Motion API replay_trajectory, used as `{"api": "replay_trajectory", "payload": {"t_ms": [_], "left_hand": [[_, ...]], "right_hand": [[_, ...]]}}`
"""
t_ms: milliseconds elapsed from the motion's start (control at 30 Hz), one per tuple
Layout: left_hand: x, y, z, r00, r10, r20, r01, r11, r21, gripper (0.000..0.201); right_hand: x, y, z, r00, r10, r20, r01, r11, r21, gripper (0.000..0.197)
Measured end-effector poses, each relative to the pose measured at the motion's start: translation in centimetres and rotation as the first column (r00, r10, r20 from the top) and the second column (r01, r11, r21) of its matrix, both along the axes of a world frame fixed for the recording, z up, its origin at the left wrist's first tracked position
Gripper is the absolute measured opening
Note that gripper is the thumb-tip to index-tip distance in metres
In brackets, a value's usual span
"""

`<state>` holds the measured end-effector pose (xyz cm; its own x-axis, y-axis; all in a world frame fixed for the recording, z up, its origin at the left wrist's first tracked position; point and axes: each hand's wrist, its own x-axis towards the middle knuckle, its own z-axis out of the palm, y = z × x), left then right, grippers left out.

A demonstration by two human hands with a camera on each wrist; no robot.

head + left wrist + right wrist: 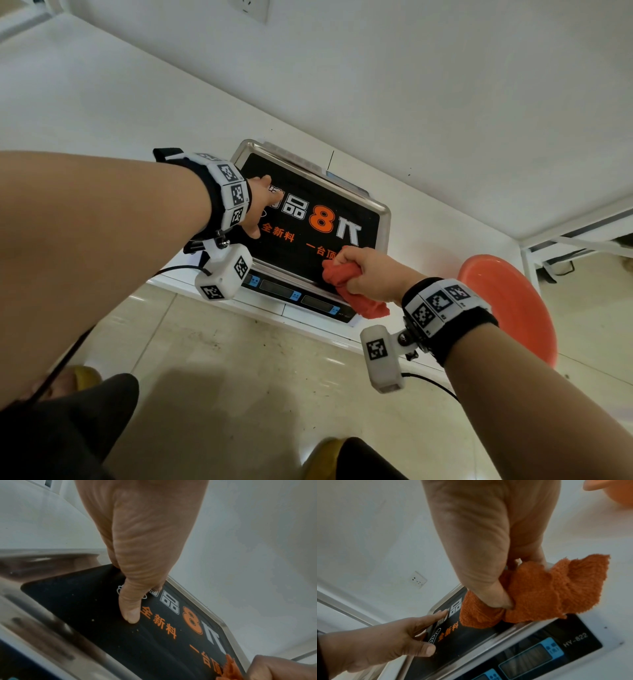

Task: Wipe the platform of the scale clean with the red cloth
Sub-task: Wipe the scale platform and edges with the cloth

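The scale (308,298) stands on a white table, its steel platform (380,212) covered by a black sheet printed with orange and white characters. My left hand (258,205) lies flat on the sheet's left part, fingers straight, thumb tip (131,616) pressing down. My right hand (363,274) grips the bunched red cloth (346,277) at the platform's near right corner. In the right wrist view the cloth (539,592) sits on the platform's front edge above the display panel (539,654). Small crumbs speckle the black sheet (96,615).
An orange plastic basin (510,305) sits at the table's right end, close to my right wrist. A wall with a socket (250,8) rises behind the scale. Tiled floor and my legs are below the table edge (219,301).
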<state>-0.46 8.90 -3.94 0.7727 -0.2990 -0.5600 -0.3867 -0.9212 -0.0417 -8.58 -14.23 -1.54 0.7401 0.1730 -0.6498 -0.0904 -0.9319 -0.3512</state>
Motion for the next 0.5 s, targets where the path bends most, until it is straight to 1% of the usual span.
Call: {"api": "replay_trajectory", "payload": {"t_ms": [100,233,333,433,500], "left_hand": [[0.0,0.0,0.1,1.0,0.002,-0.003,-0.002,1.0,-0.001,0.097],[-0.1,0.1,0.1,1.0,0.0,-0.006,0.0,1.0,-0.005,0.097],[-0.1,0.1,0.1,1.0,0.002,-0.008,-0.002,1.0,-0.006,0.096],[-0.1,0.0,0.2,1.0,0.003,-0.003,-0.003,1.0,-0.003,0.096],[-0.2,0.0,0.2,1.0,0.006,-0.003,-0.006,1.0,0.002,0.096]], "right_hand": [[-0.3,0.6,0.1,1.0,-0.02,-0.023,0.021,0.999,0.03,0.031],[-0.4,0.7,0.4,0.999,-0.032,0.007,0.031,0.992,0.122,0.035],[-0.2,-0.2,1.3,0.989,-0.146,0.012,0.14,0.969,0.202,0.037],[-0.1,-0.8,2.1,0.977,-0.193,0.095,0.172,0.966,0.192,0.028],[-0.4,-0.8,1.7,0.969,-0.219,0.111,0.202,0.968,0.148,0.024]]}}
